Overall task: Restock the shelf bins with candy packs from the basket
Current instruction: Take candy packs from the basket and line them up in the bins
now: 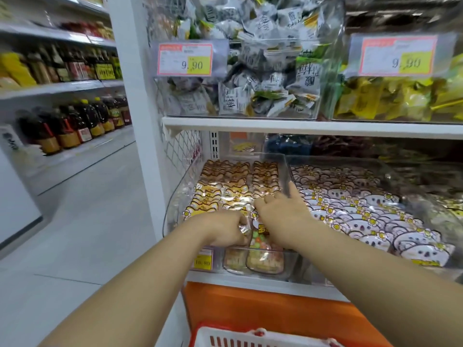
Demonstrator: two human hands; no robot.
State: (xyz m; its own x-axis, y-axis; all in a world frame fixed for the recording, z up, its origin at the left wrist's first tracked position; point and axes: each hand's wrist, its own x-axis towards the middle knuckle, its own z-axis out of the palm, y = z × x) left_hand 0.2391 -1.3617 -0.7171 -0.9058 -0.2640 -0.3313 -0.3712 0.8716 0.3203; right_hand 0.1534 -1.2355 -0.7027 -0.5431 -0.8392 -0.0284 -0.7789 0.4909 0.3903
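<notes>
Pinching a crinkly clear candy pack [258, 240] of coloured sweets just behind the front wall of the bin [175, 204], the left hand [225, 229] curls round it. The right hand [283, 211] rests spread-fingered on tight rows alongside. The basket [250, 339] sits below.

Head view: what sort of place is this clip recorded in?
Most likely a supermarket or grocery shop aisle: clear shelf bins packed with candy packs, printed price tags reading 9.90 on the bins above, and rows of bottles on shelving across the aisle.

Left grip [226, 231] curled; right grip [281, 212] flat, fingers [292, 191] outstretched forward.
</notes>
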